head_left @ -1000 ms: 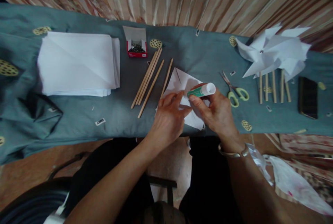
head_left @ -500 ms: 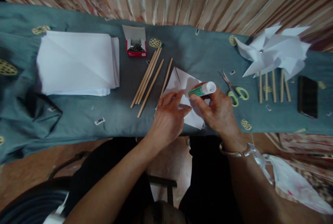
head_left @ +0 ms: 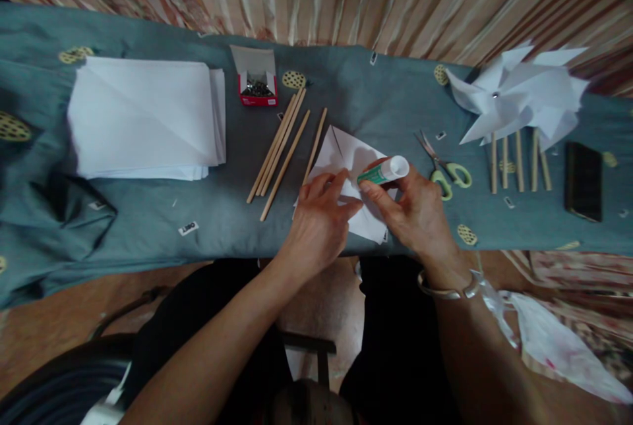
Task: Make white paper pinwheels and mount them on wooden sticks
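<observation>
A square sheet of white paper (head_left: 368,224) with cut lines running in from its corners lies at the table's front edge. My left hand (head_left: 321,214) rests on its left side, thumb and forefinger spread apart, pressing it against the cloth. In my closed right hand (head_left: 415,207) is a green and white glue stick (head_left: 383,171), tilted with its white end up and its lower end down at the paper's middle. My fingers hide the glue tip. Just right of that hand lie scissors (head_left: 448,174) with light green handles, their blades slightly apart.
Several wooden sticks (head_left: 284,155) lie left of the sheet. Behind them stands an open red box (head_left: 258,89) of small metal pins. A stack of white paper (head_left: 143,118) sits at left. White paper pinwheels (head_left: 519,95) on sticks and a dark phone (head_left: 583,181) lie at right.
Both hands, the glue stick and the paper hold nearly the same positions. The whole view has shifted very slightly.
</observation>
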Demonstrator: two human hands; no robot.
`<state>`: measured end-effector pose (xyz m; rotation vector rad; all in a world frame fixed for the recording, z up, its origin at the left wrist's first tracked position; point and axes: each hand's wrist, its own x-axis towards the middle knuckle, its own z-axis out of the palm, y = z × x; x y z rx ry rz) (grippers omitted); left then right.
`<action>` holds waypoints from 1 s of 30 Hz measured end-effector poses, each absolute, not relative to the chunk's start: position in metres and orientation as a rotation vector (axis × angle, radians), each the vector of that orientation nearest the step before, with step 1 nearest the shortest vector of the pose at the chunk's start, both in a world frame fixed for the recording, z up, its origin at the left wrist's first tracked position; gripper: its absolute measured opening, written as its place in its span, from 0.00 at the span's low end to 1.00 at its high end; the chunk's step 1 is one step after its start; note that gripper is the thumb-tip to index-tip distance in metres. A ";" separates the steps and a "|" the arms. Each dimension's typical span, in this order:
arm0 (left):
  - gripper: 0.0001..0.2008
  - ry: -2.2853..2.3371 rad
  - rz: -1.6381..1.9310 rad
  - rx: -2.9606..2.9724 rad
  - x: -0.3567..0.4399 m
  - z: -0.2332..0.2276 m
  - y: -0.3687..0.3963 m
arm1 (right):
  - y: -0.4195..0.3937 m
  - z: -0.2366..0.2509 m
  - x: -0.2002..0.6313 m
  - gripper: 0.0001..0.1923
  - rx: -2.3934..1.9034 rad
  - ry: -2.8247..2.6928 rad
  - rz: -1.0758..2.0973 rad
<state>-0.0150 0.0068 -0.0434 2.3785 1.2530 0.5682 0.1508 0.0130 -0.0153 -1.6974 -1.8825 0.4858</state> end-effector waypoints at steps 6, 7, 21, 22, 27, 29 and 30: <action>0.18 1.250 0.555 2.395 -0.016 -0.044 0.006 | 0.012 -0.016 0.150 0.16 -1.716 -1.886 0.489; 0.18 1.252 0.557 2.400 -0.015 -0.045 0.005 | 0.012 -0.015 0.150 0.16 -1.721 -1.882 0.488; 0.20 1.248 0.606 2.340 -0.015 -0.044 0.007 | 0.018 -0.029 0.151 0.13 -1.414 -1.138 1.069; 0.20 1.245 0.621 2.329 -0.015 -0.044 0.007 | 0.019 -0.028 0.154 0.13 -1.379 -1.046 1.068; 0.22 1.154 0.815 2.119 -0.022 -0.044 0.005 | 0.019 -0.019 0.171 0.11 -1.220 -0.668 1.164; 0.21 1.105 0.976 1.902 -0.025 -0.042 0.006 | 0.016 -0.017 0.173 0.11 -1.176 -0.553 1.221; 0.19 1.096 1.054 1.750 -0.026 -0.041 0.007 | 0.014 -0.017 0.172 0.11 -1.153 -0.512 1.247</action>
